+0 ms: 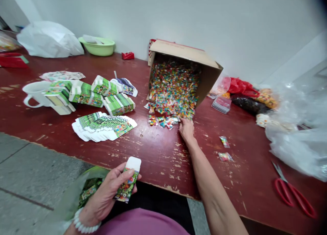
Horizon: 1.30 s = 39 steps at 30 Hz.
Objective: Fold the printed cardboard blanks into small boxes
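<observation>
Over the table's near edge, my left hand point(114, 185) grips a small green printed carton point(127, 185) with its white end flap raised. My right hand point(187, 128) reaches to the mouth of a cardboard box point(208, 69) lying on its side. Many small clear packets of colourful candy point(173, 85) fill that box and spill onto the table. The right fingertips touch the spilled packets; whether they grip one is hidden. To the left lies a fanned row of flat green cartons point(102, 127), with banded bundles of cartons point(120, 104) behind it.
A white mug point(35, 93) stands at the left, and a green basin point(98, 47) at the back. Two loose candy packets point(224, 156) and red-handled scissors point(291, 190) lie on the right. Plastic bags point(301, 132) crowd the right side. Below the left edge is a bin point(99, 172).
</observation>
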### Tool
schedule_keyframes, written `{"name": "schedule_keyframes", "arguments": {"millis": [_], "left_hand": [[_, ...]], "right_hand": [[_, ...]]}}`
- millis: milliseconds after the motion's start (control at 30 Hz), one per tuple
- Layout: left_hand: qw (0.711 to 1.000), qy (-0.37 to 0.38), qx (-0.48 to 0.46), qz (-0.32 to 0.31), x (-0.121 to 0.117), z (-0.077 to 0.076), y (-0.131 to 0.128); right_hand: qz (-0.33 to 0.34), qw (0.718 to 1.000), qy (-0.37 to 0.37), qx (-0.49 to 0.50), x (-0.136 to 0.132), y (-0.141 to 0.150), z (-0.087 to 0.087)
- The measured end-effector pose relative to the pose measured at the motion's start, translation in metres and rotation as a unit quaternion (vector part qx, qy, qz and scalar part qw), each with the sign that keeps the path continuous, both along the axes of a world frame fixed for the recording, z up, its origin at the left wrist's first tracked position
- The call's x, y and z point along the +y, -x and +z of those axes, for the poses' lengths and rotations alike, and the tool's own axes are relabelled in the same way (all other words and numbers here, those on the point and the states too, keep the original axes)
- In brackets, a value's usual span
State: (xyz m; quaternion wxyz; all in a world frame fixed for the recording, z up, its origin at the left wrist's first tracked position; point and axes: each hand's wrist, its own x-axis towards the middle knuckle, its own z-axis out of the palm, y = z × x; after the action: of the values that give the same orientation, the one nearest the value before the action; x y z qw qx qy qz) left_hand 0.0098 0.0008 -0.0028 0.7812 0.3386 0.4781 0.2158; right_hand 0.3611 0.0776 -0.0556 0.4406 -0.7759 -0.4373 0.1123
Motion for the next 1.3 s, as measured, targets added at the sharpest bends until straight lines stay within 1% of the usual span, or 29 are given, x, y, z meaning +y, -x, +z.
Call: {"name": "schedule_keyframes", "arguments": {"millis": [67,133,233,333,367,400,433,467,500,533,633,800,900,1067,1200,1300], "left_hand": [[1.0,0.006,-0.006,0.013,0.0,0.0,0.004],[1.0,0.009,-0.021,0.013,0.001,-0.002,0.006],[0.999,0.009,-0.038,-0.007,0.001,-0.006,0.001],[0.998,0.007,-0.051,-0.04,0.0,-0.006,-0.008],[0.997,0.004,-0.054,-0.052,-0.001,-0.005,-0.012],[0.996,0.001,-0.056,-0.063,-0.002,-0.004,-0.015],[0.996,-0.004,-0.057,-0.072,-0.002,-0.003,-0.018],[0.995,-0.01,-0.058,-0.079,-0.003,-0.002,-0.02],[0.995,-0.016,-0.059,-0.085,-0.004,-0.001,-0.021],[0.994,-0.023,-0.06,-0.089,-0.005,0.0,-0.022],[0.992,-0.04,-0.068,-0.094,-0.009,0.002,-0.021],[0.988,-0.075,-0.081,-0.112,-0.015,0.005,-0.018],[0.984,-0.088,-0.085,-0.131,-0.018,0.009,-0.018],[0.98,-0.099,-0.074,-0.157,-0.022,0.014,-0.02],[0.974,-0.113,-0.088,-0.177,-0.024,0.011,-0.022],[0.968,-0.136,-0.091,-0.191,-0.025,0.008,-0.023]], "right_hand": [[-0.012,0.999,-0.005,0.049,-0.003,-0.001,0.0],[-0.013,0.994,-0.01,0.111,-0.017,0.001,0.002],[0.018,0.975,-0.015,0.222,-0.051,0.015,0.013],[0.068,0.945,-0.022,0.32,-0.086,0.04,0.031],[0.087,0.927,-0.026,0.364,-0.096,0.05,0.037],[0.108,0.891,-0.036,0.439,-0.104,0.059,0.043],[0.119,0.862,-0.039,0.491,-0.111,0.067,0.049],[0.123,0.84,-0.041,0.528,-0.116,0.075,0.053],[0.121,0.824,-0.043,0.552,-0.121,0.081,0.057],[0.115,0.82,-0.04,0.559,-0.124,0.086,0.06],[0.112,0.825,-0.025,0.553,-0.131,0.098,0.065],[0.166,0.832,-0.007,0.53,-0.141,0.112,0.071],[0.178,0.836,0.009,0.519,-0.146,0.116,0.073],[0.18,0.859,0.046,0.477,-0.15,0.116,0.072],[0.202,0.88,0.062,0.426,-0.15,0.118,0.077],[0.22,0.895,0.071,0.382,-0.15,0.125,0.08]]}}
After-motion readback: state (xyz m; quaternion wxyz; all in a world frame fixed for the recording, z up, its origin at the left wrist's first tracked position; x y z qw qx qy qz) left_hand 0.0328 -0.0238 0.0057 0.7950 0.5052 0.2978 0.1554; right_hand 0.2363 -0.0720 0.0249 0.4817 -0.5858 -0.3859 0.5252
